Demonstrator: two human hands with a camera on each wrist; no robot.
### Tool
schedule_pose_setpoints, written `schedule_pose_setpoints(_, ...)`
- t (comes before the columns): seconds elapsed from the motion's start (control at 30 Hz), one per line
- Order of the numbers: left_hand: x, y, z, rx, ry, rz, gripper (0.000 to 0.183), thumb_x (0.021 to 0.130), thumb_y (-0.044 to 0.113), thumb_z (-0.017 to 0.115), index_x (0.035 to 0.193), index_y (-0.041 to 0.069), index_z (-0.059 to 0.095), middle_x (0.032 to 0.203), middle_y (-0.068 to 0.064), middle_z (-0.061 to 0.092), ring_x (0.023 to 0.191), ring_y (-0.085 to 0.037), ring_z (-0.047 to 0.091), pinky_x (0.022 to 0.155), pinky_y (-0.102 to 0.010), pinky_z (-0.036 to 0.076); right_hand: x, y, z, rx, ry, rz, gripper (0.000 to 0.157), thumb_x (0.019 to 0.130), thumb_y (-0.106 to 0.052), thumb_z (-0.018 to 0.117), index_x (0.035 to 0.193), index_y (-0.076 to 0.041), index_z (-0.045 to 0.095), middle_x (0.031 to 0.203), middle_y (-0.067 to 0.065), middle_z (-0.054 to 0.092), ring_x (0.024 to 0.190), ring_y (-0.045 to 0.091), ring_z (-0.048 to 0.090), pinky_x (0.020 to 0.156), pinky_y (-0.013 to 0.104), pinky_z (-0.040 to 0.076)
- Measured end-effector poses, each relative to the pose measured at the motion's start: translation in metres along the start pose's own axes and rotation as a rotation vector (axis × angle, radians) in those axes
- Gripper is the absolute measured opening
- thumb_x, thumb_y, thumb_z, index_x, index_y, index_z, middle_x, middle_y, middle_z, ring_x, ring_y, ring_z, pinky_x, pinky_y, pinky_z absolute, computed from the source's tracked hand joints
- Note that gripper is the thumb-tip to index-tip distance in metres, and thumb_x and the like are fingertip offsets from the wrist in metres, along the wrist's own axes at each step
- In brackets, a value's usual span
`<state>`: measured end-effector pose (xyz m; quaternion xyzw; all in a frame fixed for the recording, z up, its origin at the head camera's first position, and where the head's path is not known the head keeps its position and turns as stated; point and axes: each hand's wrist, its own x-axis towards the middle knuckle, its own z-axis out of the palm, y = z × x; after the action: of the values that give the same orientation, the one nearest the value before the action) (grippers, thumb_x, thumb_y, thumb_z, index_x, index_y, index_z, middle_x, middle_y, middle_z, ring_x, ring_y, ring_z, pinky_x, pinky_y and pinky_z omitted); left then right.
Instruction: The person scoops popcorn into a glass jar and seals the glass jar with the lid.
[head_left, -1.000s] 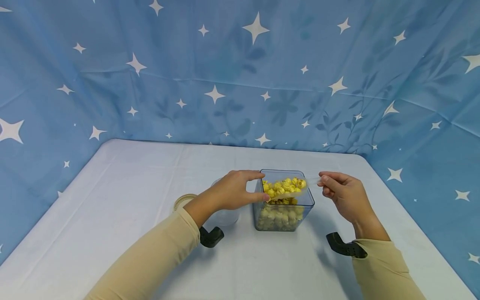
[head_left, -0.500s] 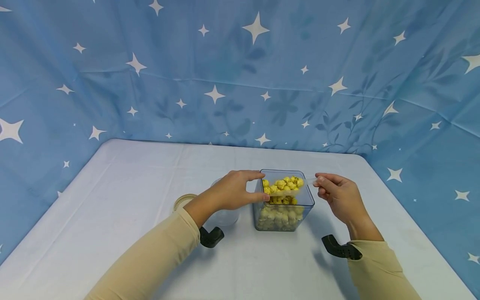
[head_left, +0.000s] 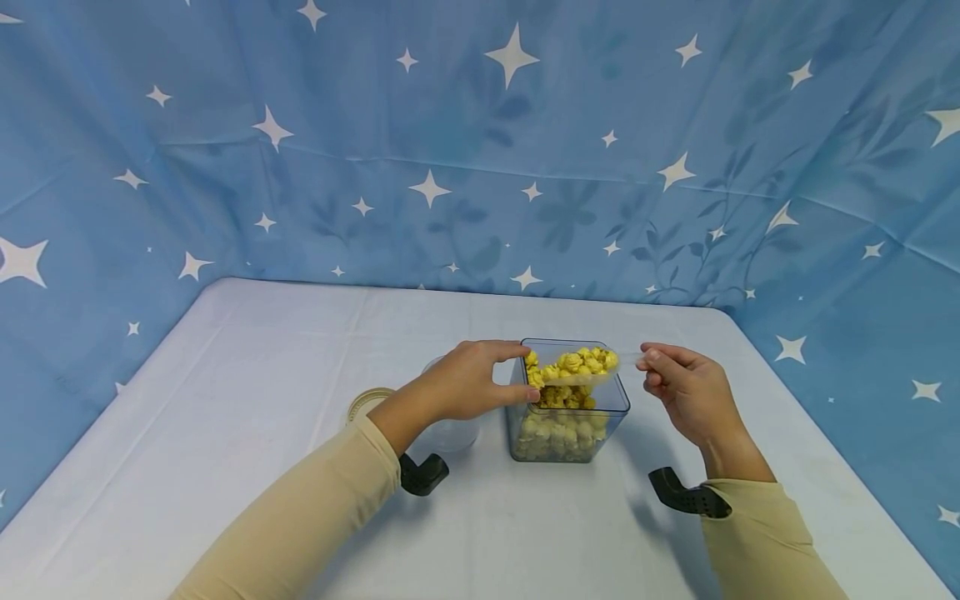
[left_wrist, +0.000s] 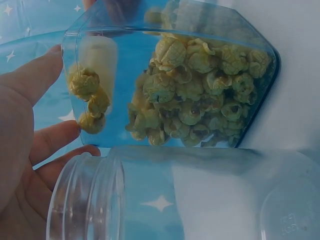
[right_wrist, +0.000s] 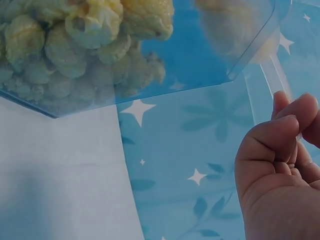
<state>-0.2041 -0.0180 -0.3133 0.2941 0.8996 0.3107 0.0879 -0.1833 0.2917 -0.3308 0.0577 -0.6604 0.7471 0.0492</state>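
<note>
A clear, blue-tinted square container (head_left: 562,433) holds yellow popcorn (left_wrist: 190,95). My left hand (head_left: 465,379) rests against its left side, fingers spread and fairly straight, with thumb and fingertips at the rim. My right hand (head_left: 686,392), right of the container, pinches the thin handle of a translucent scoop (head_left: 581,380) between thumb and fingers. Heaped with popcorn, the scoop's bowl lies inside the container's mouth near the top. In the right wrist view the handle (right_wrist: 276,75) runs up from the fingertips to the container's edge.
Partly behind my left forearm stands a clear jar (head_left: 453,435), its threaded open mouth (left_wrist: 82,200) showing in the left wrist view. A gold-rimmed lid (head_left: 367,402) lies left of it on the white-covered table (head_left: 262,358). A blue starry curtain (head_left: 420,108) hangs behind.
My right hand moved left with the scoop, then back right and slightly up. The scoop now sits higher with a heap of popcorn. The left hand stayed in place.
</note>
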Motion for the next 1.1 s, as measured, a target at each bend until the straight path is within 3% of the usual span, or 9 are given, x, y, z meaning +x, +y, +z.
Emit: schedule_pose_setpoints(1.1,0.0003,-0.0001,0.0004,-0.008,-0.001,-0.010,0.068,0.092,0.052,0.069,0.150,0.025,0.049,0.153,0.002,0.045,0.138,-0.020,0.044,0.108,-0.045,0.041,-0.0014,-0.0065,-0.0058,0.130,-0.012,-0.044,0.014,0.100,-0.004,0.061,0.098,-0.007,0.075,0.083,0.002,0.071,0.067,0.008,0.058,0.065,0.018,0.053)
